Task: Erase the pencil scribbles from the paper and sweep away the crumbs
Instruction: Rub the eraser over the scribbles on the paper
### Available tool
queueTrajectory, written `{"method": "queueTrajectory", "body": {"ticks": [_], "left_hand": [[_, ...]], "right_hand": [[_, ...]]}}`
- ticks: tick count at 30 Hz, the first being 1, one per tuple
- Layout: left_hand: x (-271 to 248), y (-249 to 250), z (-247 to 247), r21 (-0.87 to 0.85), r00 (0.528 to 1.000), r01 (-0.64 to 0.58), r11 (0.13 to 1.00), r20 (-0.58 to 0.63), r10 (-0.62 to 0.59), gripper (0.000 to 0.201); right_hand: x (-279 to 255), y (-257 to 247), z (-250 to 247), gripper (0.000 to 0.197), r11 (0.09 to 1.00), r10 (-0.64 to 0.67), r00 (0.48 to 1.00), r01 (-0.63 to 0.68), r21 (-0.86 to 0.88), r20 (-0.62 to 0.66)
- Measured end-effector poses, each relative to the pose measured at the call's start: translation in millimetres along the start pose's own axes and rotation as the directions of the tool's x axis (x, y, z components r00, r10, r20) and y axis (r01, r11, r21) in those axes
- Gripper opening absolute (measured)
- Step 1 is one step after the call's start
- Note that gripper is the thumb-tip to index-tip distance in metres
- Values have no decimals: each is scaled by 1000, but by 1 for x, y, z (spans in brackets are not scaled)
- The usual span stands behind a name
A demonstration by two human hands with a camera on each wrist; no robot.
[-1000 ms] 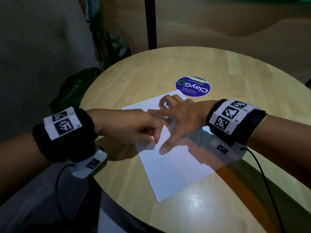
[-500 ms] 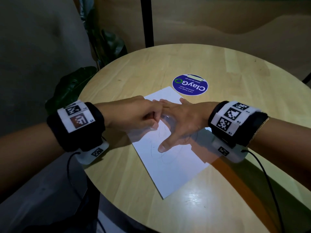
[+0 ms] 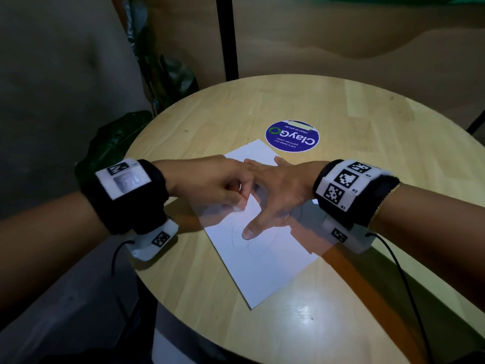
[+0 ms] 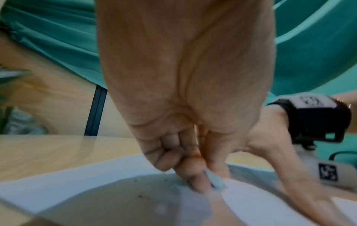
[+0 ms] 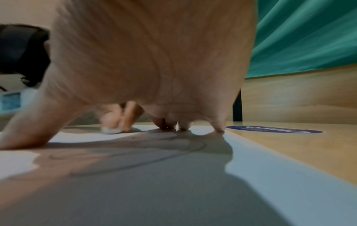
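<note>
A white sheet of paper (image 3: 262,261) lies slanted on the round wooden table (image 3: 341,114), with faint pencil loops (image 3: 252,245) near its middle. My left hand (image 3: 210,185) pinches a small white eraser (image 4: 216,178) and presses it onto the paper (image 4: 48,188). The eraser (image 5: 110,130) also shows low in the right wrist view. My right hand (image 3: 278,190) lies spread on the sheet with straight fingers, thumb (image 3: 252,227) pointing toward me. Dark crumbs (image 4: 142,196) dot the paper by the eraser.
A round blue sticker (image 3: 292,136) is stuck to the table just beyond the paper. A dark-leaved plant (image 3: 112,143) stands off the table's left edge. A black post (image 3: 227,35) rises behind the table. Cables hang from both wrist cameras.
My left hand with the eraser has slid back and forth over the scribbles, now lower near the right thumb. The right hand's curled fingers have flattened onto the sheet. The camera view shifted slightly.
</note>
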State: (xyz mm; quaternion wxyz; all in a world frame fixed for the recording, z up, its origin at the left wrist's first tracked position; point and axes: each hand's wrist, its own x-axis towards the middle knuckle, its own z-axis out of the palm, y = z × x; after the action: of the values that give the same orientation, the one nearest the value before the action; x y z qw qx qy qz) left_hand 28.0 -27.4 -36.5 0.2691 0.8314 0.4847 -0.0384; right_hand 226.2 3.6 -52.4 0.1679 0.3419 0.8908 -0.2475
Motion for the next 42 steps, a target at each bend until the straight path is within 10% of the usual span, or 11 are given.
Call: {"method": "queueTrajectory", "body": {"ticks": [11, 16, 20, 25, 29, 34, 38, 42], "left_hand": [[-3, 2, 7, 93, 990, -3, 996, -137, 16, 13], [-21, 9, 14, -40, 994, -5, 999, 113, 9, 8], [-22, 1, 13, 28, 994, 16, 999, -105, -13, 5], [-31, 9, 17, -46, 995, -1, 999, 98, 5, 6], [-29, 5, 15, 47, 997, -2, 999, -77, 5, 8], [-39, 15, 19, -62, 990, 8, 998, 143, 1, 9], [-38, 8, 19, 41, 998, 23, 999, -54, -20, 7], [-48, 17, 26, -57, 995, -1, 998, 97, 6, 8]], "right_hand": [[-2, 0, -2, 107, 1000, 20, 1000, -20, 20, -9], [9, 6, 4, 137, 996, 51, 999, -51, -79, -3], [11, 9, 3, 126, 1000, 14, 1000, -15, -19, -22], [11, 10, 5, 139, 997, 50, 999, -50, -58, -14], [14, 11, 3, 139, 998, 57, 998, -57, -41, -15], [16, 12, 4, 141, 996, 73, 997, -74, -58, -23], [17, 11, 1, 138, 995, 83, 996, -84, -61, -19], [17, 12, 0, 138, 997, 66, 997, -68, -47, -25]]}}
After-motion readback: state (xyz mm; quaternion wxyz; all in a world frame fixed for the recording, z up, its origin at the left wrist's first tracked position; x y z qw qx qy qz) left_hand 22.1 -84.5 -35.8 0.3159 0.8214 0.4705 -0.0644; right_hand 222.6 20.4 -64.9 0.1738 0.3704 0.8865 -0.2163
